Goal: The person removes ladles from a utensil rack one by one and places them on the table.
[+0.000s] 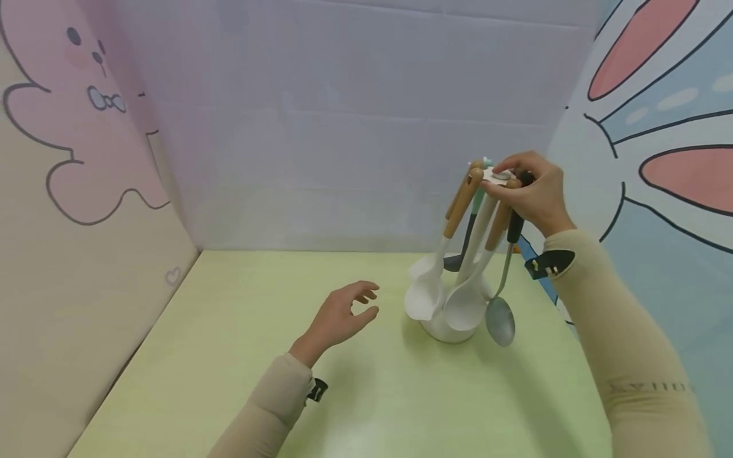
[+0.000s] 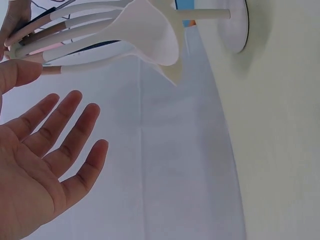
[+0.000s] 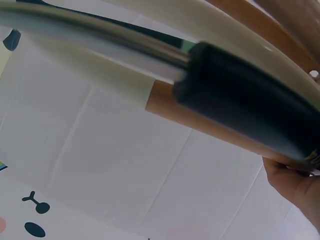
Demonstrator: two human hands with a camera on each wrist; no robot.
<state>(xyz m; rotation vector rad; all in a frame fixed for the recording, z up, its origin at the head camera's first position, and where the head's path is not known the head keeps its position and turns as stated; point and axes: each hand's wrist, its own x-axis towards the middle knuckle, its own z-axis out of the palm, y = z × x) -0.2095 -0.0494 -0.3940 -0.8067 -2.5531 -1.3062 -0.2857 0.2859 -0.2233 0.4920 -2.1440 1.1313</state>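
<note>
On the right of the head view a white utensil stand (image 1: 449,333) has a round base, a centre pole and a top from which several utensils hang. My right hand (image 1: 535,194) grips the stand's top with thumb and fingers. White utensils (image 1: 424,296) with wooden handles, a dark ladle (image 1: 453,262) and a metal spoon (image 1: 501,321) hang round the pole. In the right wrist view, the spoon's black handle (image 3: 245,95) crosses close to the camera. My left hand (image 1: 343,312), fingers relaxed and apart, hovers left of the stand and holds nothing. I cannot tell whether the base touches the table.
A pale yellow-green table (image 1: 229,356) lies under both hands. Behind it rises a plain pale back wall (image 1: 343,127). Cartoon-printed walls stand on the left (image 1: 86,305) and, close beside the stand, on the right (image 1: 687,286).
</note>
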